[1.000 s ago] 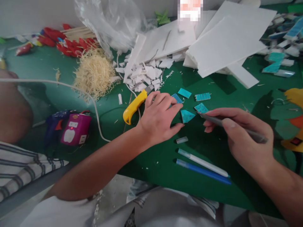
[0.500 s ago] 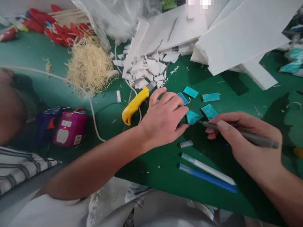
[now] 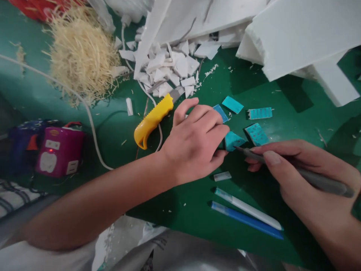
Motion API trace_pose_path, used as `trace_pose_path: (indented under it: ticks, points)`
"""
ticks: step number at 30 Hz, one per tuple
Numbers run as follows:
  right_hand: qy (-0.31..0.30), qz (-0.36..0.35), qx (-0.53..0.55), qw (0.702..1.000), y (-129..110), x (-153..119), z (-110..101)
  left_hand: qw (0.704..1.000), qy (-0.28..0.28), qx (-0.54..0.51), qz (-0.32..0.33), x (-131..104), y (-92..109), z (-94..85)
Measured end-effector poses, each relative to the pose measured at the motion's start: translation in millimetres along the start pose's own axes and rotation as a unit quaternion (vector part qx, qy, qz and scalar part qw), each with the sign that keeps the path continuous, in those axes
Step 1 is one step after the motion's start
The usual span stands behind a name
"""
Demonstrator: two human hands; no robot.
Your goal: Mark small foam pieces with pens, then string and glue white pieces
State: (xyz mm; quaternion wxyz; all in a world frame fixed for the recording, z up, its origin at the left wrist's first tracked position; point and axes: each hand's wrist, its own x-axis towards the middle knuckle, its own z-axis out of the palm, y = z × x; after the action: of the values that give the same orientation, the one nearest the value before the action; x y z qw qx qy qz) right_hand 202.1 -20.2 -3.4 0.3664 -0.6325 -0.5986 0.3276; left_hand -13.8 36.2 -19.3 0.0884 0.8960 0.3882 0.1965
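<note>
My left hand (image 3: 197,139) pinches the left edge of a small blue foam piece (image 3: 233,140) between thumb and finger. In my right hand (image 3: 304,169) is a dark grey pen (image 3: 318,180), its tip touching or just over that piece. Around it lie more blue pieces: a plain one (image 3: 232,104), a striped one (image 3: 260,113), a dotted one (image 3: 257,134) and one (image 3: 220,113) partly behind my left fingers. Nearer me are a clear cap (image 3: 222,176), a white marker (image 3: 249,209) and a blue marker (image 3: 246,220).
A yellow cutter (image 3: 153,120) lies left of my left hand. Behind it are white foam scraps (image 3: 169,67), large foam boards (image 3: 307,34) and a straw pile (image 3: 83,56). At the left are a magenta power box (image 3: 60,150) and a white cable (image 3: 91,120).
The view has shifted closer, so the straw pile and power box sit farther left. Both hands keep their hold, and the pen tip has moved slightly on the blue piece.
</note>
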Motion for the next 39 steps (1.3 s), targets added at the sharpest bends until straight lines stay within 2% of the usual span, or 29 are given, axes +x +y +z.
trace_pose_path:
  ticks: [6,15,26,32,36,39]
  points:
    - [-0.01,-0.017,-0.034,0.999,3,-4,-3,1.0,-0.006,-0.01,-0.009,2,-1,0.7]
    - [-0.014,-0.004,-0.072,0.997,-3,-6,-1,1.0,-0.017,-0.007,-0.017,3,0,0.0]
    - [-0.016,0.006,-0.067,0.998,-6,-5,1,0.999,-0.038,-0.012,-0.028,5,1,-2.1]
    - [-0.037,-0.048,-0.074,0.995,4,0,-3,0.999,-0.039,-0.01,-0.029,5,2,-1.8]
    - [-0.044,-0.048,-0.045,0.997,4,-1,-3,0.999,-0.03,-0.001,-0.023,5,2,-1.3]
    - [-0.033,-0.02,-0.052,0.998,1,-4,-1,0.999,-0.025,0.001,-0.02,4,2,-1.0]
